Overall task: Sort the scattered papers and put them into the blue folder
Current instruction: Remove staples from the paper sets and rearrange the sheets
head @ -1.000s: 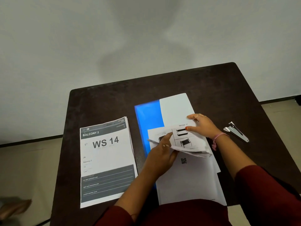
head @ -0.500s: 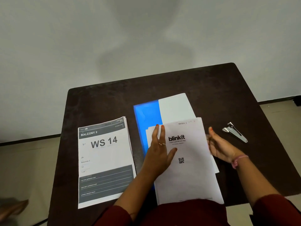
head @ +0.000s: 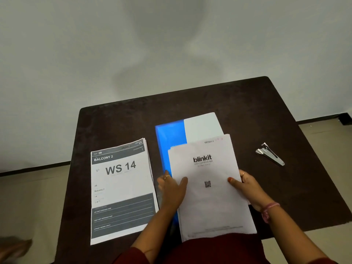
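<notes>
Where one hand pressed, both hands (head: 209, 189) apparently grip papers (head: 207, 202).

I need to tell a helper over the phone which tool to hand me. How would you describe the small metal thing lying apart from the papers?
Start at the dark wooden table and look to its right side, past the blinkit paper stack held in both hands. There the staple remover lies alone on bare wood. It is the only small, silvery metal item; everything else is flat paper or the blue folder.
</notes>
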